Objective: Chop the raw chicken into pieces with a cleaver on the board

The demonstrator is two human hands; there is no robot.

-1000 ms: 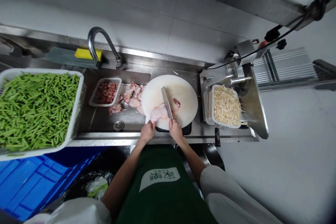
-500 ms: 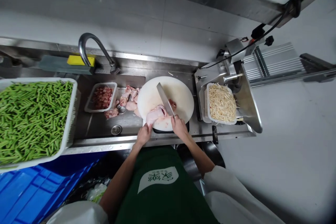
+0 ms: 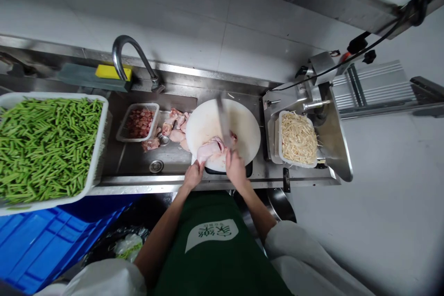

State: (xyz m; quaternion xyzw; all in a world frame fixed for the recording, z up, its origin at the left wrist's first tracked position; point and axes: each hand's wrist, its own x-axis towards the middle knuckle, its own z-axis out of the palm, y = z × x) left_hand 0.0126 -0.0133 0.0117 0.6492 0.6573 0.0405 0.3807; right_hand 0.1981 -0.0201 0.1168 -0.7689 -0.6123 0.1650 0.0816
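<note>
On a round white cutting board (image 3: pixel 244 125) lies a piece of raw chicken (image 3: pixel 209 149) with pale skin and a cut end facing right. My left hand (image 3: pixel 194 174) pinches its near left end at the board's edge. In my right hand (image 3: pixel 236 169) is the handle of a knife (image 3: pixel 223 118); its wide blade, smeared by motion, points away from me beside the cut end. A small dark red piece of meat (image 3: pixel 233 138) shows just right of the blade, partly covered by it.
More chicken pieces (image 3: pixel 176 125) lie in the sink (image 3: pixel 135 162), beside a white basket of cut meat (image 3: pixel 138 122). A large basket of green beans (image 3: pixel 52 148) stands left, under a faucet (image 3: pixel 133 51) level. Right is a basket of bean sprouts (image 3: pixel 298 138) by a metal slicer (image 3: pixel 342 143).
The knife has swung more upright and shifted slightly left, nearer the cut end of the chicken. My left hand keeps its hold. The whole view has shifted a little.
</note>
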